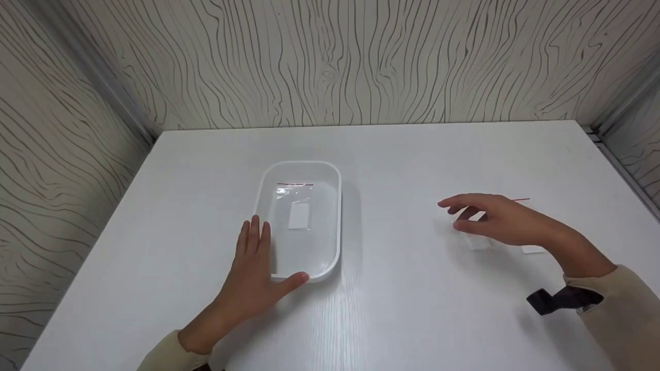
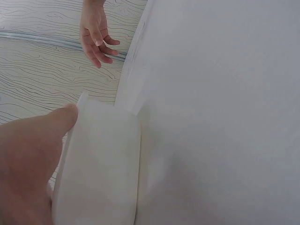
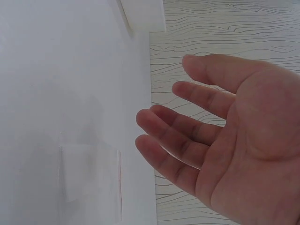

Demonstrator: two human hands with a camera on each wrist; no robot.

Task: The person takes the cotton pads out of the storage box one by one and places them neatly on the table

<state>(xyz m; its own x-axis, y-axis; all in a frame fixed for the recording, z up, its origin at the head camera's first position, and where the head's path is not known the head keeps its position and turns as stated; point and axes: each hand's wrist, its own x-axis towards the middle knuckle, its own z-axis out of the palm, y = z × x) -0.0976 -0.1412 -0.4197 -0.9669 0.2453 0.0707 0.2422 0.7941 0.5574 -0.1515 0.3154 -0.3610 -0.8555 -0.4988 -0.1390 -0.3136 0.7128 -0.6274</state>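
A white rounded rectangular plastic tray (image 1: 332,216) stands left of the middle of the table. Inside it lies a clear zip bag (image 1: 299,214) with a red seal line and a white card-like piece. My left hand (image 1: 252,281) rests on the tray's near left corner, fingers straight along the side and thumb across the near rim. Over at the right, my right hand (image 1: 495,219) hovers with loosely bent fingers, holding nothing. Beneath it, partly hidden, lie a clear bag with a white piece (image 1: 478,241) and another white piece (image 1: 532,249). A bag (image 3: 89,178) also shows in the right wrist view.
The white table (image 1: 402,309) reaches back to a wood-grain patterned wall (image 1: 330,62). Similar panels and metal posts (image 1: 111,82) flank it on both sides. A black strap (image 1: 564,300) shows at the right sleeve.
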